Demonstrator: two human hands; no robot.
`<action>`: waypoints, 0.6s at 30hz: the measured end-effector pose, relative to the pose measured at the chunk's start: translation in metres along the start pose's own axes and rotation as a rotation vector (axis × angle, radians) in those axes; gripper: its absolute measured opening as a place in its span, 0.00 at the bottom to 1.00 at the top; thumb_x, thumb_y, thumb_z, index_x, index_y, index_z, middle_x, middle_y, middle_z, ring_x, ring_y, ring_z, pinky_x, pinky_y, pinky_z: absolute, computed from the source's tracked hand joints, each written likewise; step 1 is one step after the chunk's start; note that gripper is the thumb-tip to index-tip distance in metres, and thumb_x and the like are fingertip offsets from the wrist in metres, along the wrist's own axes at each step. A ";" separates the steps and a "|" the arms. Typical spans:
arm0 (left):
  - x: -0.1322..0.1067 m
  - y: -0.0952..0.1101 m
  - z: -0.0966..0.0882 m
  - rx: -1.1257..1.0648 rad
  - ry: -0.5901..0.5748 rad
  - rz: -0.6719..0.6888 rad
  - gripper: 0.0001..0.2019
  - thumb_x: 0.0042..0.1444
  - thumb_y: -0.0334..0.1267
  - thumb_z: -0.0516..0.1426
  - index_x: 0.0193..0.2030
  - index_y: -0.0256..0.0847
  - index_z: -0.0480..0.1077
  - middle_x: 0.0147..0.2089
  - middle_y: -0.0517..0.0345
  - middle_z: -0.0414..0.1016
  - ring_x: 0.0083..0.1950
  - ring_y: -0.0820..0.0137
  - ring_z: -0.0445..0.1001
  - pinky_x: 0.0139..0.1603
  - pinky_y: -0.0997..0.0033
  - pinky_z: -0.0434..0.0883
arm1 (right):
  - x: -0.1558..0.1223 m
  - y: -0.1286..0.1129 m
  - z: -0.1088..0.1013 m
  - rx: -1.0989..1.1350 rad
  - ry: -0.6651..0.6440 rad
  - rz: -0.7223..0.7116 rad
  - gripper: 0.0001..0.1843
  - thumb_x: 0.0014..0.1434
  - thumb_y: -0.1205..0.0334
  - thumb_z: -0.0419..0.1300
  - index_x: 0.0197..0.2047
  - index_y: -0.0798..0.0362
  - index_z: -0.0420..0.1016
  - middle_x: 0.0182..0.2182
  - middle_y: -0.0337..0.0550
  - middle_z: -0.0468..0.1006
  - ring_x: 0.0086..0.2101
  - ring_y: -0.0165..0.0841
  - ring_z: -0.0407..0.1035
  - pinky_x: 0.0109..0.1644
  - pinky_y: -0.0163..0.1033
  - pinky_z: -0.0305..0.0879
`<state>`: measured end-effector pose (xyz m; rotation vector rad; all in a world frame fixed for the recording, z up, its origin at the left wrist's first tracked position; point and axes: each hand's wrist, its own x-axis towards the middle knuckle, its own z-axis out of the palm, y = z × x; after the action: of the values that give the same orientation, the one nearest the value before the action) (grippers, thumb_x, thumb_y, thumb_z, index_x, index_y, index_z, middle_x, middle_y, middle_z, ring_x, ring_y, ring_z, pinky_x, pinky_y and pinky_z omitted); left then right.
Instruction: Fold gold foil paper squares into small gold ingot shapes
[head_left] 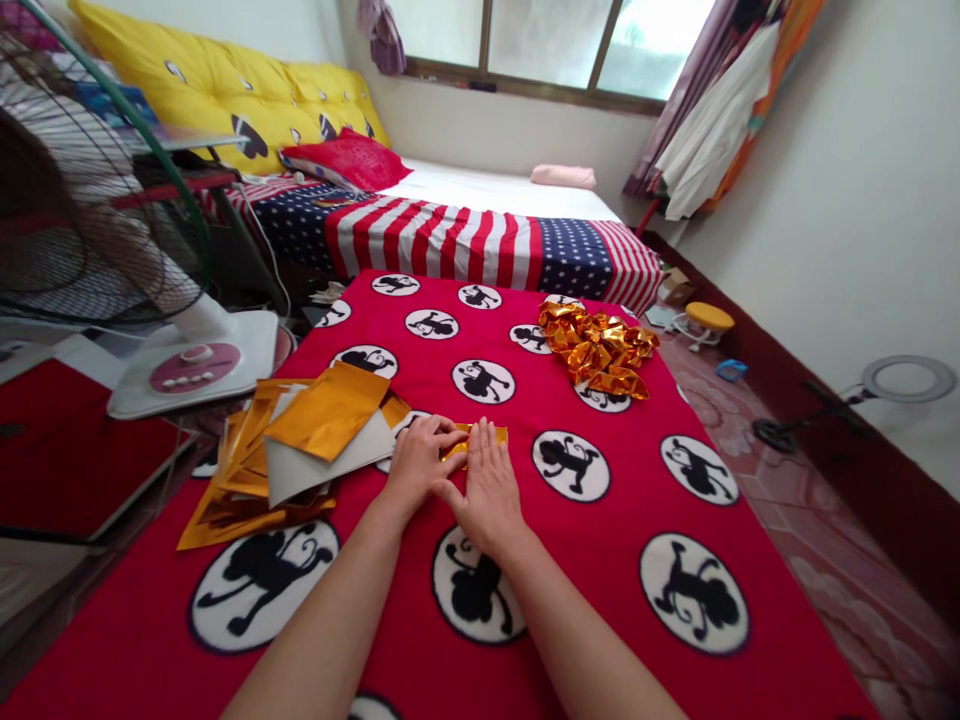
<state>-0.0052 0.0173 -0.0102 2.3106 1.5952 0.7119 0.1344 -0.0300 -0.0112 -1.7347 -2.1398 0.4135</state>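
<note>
A small folded piece of gold foil paper (500, 434) lies on the red tablecloth (525, 560), largely covered by my hands. My right hand (487, 485) rests flat on it, fingers stretched forward and side by side. Bent fingers of my left hand (420, 460) grip its left edge, thumb close to my right hand. Left of my hands is an untidy pile of gold foil sheets (330, 410) mixed with grey-white sheets (292, 470). Toward the back right sits a heap of folded, crumpled-looking gold foil pieces (600, 345).
A fan (195, 355) on a white base stands at the left beside the cloth. Behind is a bed with a flag-patterned cover (465, 235). On the right floor are a yellow stool (709, 317) and a ring light (909, 380).
</note>
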 end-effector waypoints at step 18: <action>0.001 -0.006 -0.009 -0.293 0.071 -0.164 0.23 0.53 0.40 0.61 0.56 0.42 0.71 0.53 0.52 0.73 0.41 0.67 0.74 0.51 0.63 0.71 | -0.025 0.033 -0.023 -0.158 0.001 -0.064 0.43 0.63 0.42 0.51 0.71 0.61 0.45 0.71 0.52 0.39 0.69 0.43 0.34 0.70 0.56 0.33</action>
<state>-0.0143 0.0199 -0.0047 1.9438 1.5687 0.9266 0.1776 -0.0472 -0.0074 -1.7411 -2.2752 0.2323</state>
